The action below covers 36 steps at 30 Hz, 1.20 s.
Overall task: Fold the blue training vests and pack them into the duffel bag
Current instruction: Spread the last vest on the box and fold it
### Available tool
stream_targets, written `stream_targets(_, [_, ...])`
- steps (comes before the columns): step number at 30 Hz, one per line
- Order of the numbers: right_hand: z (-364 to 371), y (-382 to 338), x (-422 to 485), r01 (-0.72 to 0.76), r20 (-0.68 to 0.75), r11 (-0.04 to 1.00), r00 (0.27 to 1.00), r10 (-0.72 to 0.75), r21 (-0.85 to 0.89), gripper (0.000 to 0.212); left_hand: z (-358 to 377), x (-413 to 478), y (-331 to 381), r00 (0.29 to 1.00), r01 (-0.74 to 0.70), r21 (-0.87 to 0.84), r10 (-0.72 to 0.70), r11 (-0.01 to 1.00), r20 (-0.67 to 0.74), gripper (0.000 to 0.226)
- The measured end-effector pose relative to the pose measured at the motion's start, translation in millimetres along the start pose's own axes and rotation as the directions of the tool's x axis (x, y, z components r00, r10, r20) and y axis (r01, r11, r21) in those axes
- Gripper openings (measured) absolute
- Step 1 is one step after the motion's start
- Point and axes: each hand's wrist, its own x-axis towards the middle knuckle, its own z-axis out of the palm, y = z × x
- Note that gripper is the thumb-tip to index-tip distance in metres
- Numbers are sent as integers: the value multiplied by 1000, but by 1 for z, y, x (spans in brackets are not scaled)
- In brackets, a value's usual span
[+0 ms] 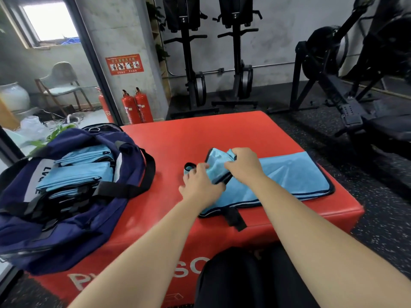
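Note:
A light blue training vest (289, 174) with black trim lies folded lengthwise on the red padded box (189, 138). My right hand (243, 164) grips its left end, bunched and lifted off the box. My left hand (200, 183) holds the same bunched end from below, fingers curled on the fabric. A black strap of the vest hangs over the box's front edge. The navy duffel bag (73, 227) lies open on the box's left side, with several folded blue vests (75, 172) stacked inside.
Two red fire extinguishers (136, 107) stand by the concrete pillar behind the box. Black rowing machines (235, 52) line the back wall, and another machine (347, 90) fills the right. A green plant (53, 136) sits behind the bag. My black-clad knee (244, 281) is near the box front.

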Motion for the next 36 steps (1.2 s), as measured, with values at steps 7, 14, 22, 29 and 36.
stream_targets(7, [-14, 31, 11, 20, -45, 998, 999, -17, 56, 32, 52, -1, 5, 993, 24, 411, 25, 911, -114, 75])
stream_targets(14, [-41, 69, 24, 5, -58, 997, 998, -1, 74, 29, 64, 4, 24, 994, 11, 569, 51, 822, -93, 94])
stream_targets(22, [-112, 161, 23, -240, -365, 969, 899, 241, 49, 7, 88, 0, 62, 990, -106, 806, 141, 583, 28, 106])
stream_targets(29, [-108, 213, 2, -396, -229, 906, 905, 357, -150, 7, 103, -1, 67, 988, -121, 881, 138, 457, 64, 101])
stream_targets(36, [-124, 222, 1, -406, -348, 914, 855, 383, 9, 24, 114, -7, 60, 987, -131, 829, 146, 544, 60, 82])
